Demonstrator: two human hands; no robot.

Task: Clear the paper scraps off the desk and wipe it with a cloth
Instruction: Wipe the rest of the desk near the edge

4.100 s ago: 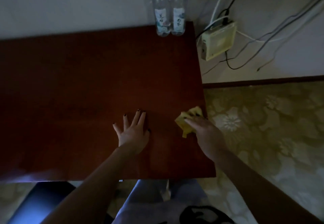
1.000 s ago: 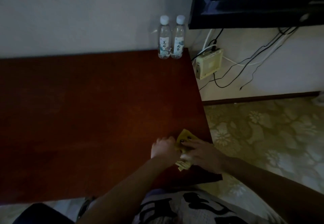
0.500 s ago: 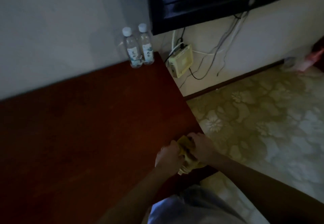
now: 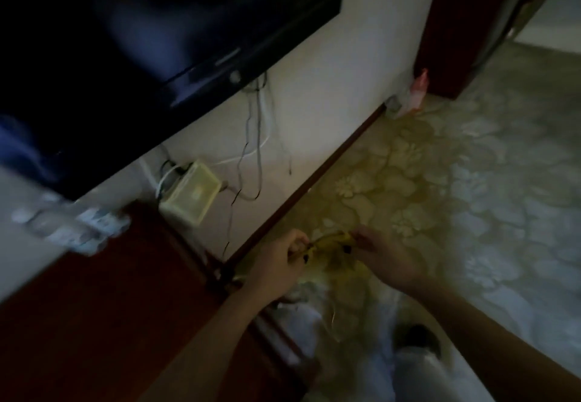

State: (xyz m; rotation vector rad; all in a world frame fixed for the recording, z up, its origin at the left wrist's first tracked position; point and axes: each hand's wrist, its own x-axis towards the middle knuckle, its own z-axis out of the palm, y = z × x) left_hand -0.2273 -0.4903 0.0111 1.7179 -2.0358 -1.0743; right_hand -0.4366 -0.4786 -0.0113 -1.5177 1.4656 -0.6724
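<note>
**Cloth held taut between both hands, off the desk**

Your left fingers (image 4: 298, 245) are curled tight and pinch one end of the yellow cloth (image 4: 330, 239). Your right fingers (image 4: 352, 246) pinch the other end, dark nails showing against the fabric. Between the two grips the cloth is drawn into a narrow strip. Its long axis runs from hand to hand across the view, bowed slightly upward in the middle.

The left hand (image 4: 278, 264) and right hand (image 4: 385, 261) are close together with only that short strip between them. Both are past the right edge of the desk (image 4: 94, 307), so the cloth is in the air over the patterned carpet (image 4: 471, 197) and touches neither.

How much cloth hangs below the strip is hard to tell, because its yellow blends into the carpet in the dim light. At the desk's back right corner the water bottles (image 4: 74, 228) are smeared by motion blur. Beside that corner a pale box (image 4: 191, 195) sits against the wall with cables (image 4: 257, 137) trailing from it. Above it the dark screen (image 4: 125, 55) is cut off by the top and left of the view.
</note>
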